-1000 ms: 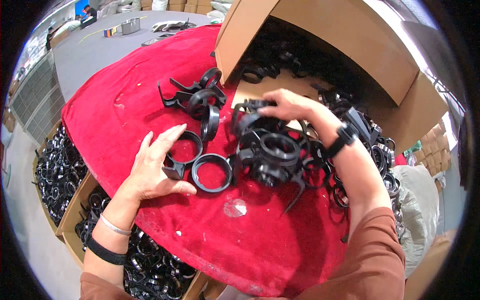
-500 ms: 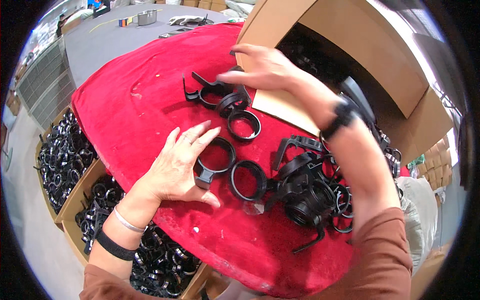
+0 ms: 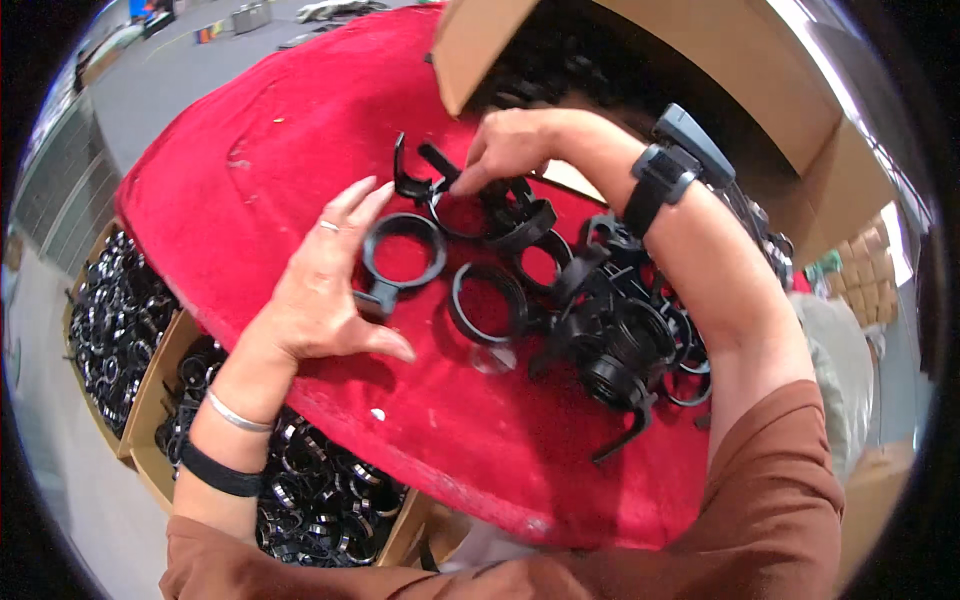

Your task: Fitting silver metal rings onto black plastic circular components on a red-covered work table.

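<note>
A red cloth (image 3: pixel 230 200) covers the work table, with a grey surface (image 3: pixel 180 80) at far left and a metal tin (image 3: pixel 251 16) standing on it. At far right an open cardboard box (image 3: pixel 750 50) lies with its dark mouth facing the table, black parts dimly visible inside. Two open cartons (image 3: pixel 165 365) full of black rings stand beyond the cloth's near left edge, and a pale sack (image 3: pixel 845 370) sits at right. The left hand (image 3: pixel 325 285), at left centre, is spread wide, thumb well apart from the fingers, around the near side of a ring with a grey tab (image 3: pixel 378 298); whether it touches the ring cannot be told. The right hand (image 3: pixel 505 150), farther off, is bent narrow and downward, its thumb at the rim of a ring with upright prongs (image 3: pixel 411 187); how firmly it holds this is hidden. Just right of the tabbed ring lies a plain black ring (image 3: pixel 456 302), and right of that a tangled heap of black rings and clips (image 3: pixel 615 350) rests on the cloth. Both wrists wear black straps, the right one carrying a grey device (image 3: pixel 692 143); a silver bracelet (image 3: pixel 236 413) circles the left.
</note>
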### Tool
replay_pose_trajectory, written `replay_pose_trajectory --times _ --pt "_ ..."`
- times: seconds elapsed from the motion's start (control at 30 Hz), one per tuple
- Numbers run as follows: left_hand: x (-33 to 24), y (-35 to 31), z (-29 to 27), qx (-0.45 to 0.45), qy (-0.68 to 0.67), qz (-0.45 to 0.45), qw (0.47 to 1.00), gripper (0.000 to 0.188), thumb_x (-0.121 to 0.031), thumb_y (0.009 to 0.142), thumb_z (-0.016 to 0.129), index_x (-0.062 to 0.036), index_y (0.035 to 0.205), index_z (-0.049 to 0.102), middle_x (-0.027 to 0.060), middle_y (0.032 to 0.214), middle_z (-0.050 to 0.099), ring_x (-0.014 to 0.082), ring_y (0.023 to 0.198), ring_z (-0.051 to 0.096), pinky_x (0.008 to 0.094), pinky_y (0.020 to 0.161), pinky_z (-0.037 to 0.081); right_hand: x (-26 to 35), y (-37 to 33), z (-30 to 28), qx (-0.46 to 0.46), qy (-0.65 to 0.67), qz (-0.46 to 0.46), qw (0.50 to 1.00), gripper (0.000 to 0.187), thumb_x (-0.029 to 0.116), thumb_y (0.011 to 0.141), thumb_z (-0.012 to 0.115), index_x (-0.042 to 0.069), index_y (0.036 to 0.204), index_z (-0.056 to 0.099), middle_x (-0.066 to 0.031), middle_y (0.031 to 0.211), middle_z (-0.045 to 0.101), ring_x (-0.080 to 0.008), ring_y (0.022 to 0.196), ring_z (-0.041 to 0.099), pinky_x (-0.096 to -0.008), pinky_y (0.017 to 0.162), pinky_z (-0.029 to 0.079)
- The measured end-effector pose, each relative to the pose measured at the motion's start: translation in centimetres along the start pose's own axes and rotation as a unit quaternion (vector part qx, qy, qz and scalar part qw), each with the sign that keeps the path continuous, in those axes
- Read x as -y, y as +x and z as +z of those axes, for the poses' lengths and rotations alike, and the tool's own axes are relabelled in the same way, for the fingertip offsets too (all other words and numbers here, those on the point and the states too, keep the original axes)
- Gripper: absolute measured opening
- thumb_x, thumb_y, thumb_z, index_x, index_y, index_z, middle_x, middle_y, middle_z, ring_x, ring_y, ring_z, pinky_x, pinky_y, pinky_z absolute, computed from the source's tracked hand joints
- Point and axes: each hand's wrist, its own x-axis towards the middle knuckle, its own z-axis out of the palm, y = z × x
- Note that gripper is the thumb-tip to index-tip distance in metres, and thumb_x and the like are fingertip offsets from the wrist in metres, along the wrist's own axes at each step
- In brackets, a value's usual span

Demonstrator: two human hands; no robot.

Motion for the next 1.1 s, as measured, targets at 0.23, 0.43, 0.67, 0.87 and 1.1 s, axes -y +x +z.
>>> replay_pose_trajectory --times 0.23,0.43,0.67,0.87,1.1 --pt "-0.4 0.2 0.8 0.046 0.080 0.060 0.994 0.106 -0.062 0.044 0.080 -0.0110 0.131 0.049 0.0165 0.131 0.048 0.0364 0.119 0.047 0.0451 0.101 0.038 -7.6 -9.0 1.1 -0.084 -0.041 0.031 0.995 0.040 0.040 0.075 0.065 0.004 0.093 0.070 -0.0137 0.080 0.068 -0.0245 0.073 0.064 -0.0368 0.064 0.051" --pt "-0.1 -0.4 1.4 0.057 0.078 0.048 0.994 0.103 -0.062 0.049 0.077 -0.0131 0.134 0.046 0.0165 0.136 0.043 0.0376 0.123 0.044 0.0456 0.103 0.036 -9.1 -19.2 2.4 -0.170 0.001 0.076 0.982 0.044 0.038 0.068 0.069 -0.001 0.086 0.068 -0.0126 0.071 0.065 -0.0216 0.065 0.063 -0.0337 0.061 0.050" --pt "-4.7 -1.5 3.9 0.080 -0.011 -0.027 0.996 0.102 -0.042 0.055 0.083 -0.0086 0.140 0.037 0.0205 0.143 0.033 0.0341 0.134 0.030 0.0416 0.109 0.028 -11.9 -25.7 9.0 -0.241 0.074 0.016 0.967 0.038 0.023 0.068 0.073 0.006 0.101 0.069 -0.0132 0.089 0.069 -0.0226 0.081 0.065 -0.0326 0.077 0.051" --pt "-12.2 -0.2 9.6 0.084 0.021 -0.041 0.995 0.111 -0.048 0.050 0.085 -0.0143 0.142 0.033 0.0239 0.144 0.030 0.0390 0.133 0.030 0.0449 0.109 0.027 -14.6 -29.0 13.4 -0.334 0.055 0.007 0.941 0.043 0.025 0.070 0.076 0.008 0.108 0.065 -0.0174 0.099 0.065 -0.0294 0.093 0.063 -0.0365 0.084 0.050" --pt "-18.9 2.5 14.9 0.134 0.158 -0.123 0.971 0.109 -0.059 0.057 0.077 -0.0229 0.145 0.024 0.0200 0.148 0.023 0.0354 0.137 0.025 0.0637 0.107 0.012 -16.6 -37.3 15.8 -0.494 0.061 0.079 0.864 0.044 0.019 0.072 0.070 0.009 0.114 0.062 -0.0166 0.095 0.066 -0.0296 0.088 0.064 -0.0379 0.080 0.050"
